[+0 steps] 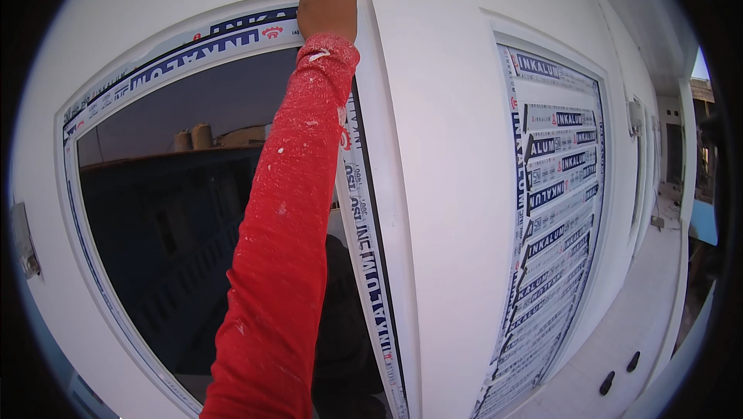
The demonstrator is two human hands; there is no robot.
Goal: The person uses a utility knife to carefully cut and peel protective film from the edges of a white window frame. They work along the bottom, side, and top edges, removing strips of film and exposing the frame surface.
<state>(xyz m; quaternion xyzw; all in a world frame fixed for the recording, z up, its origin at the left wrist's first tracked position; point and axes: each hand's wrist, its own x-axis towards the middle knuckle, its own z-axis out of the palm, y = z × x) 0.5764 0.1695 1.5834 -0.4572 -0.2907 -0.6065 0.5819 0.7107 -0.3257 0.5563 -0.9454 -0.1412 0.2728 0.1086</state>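
My left hand (pixel 328 10), in a red sleeve specked with white, is raised to the upper right corner of a window. Its fingers are curled closed, with the knuckles at the top, against the white edge around the frame; whatever they hold, if anything, is hidden behind the hand. The window frame (pixel 186 54) carries white and blue printed protective film along its top and right side. Dark glass (pixel 170 210) fills it and reflects a roofline and tanks. My forearm covers part of the glass and the frame. My right hand is out of view.
Right of the window, past a strip of white wall (pixel 441 187), stands a slatted louvre panel (pixel 553 210) covered in printed film. A walkway (pixel 619 326) runs off at the right, with a pair of dark slippers (pixel 607 383) on it. A wall box (pixel 25 241) sits at far left.
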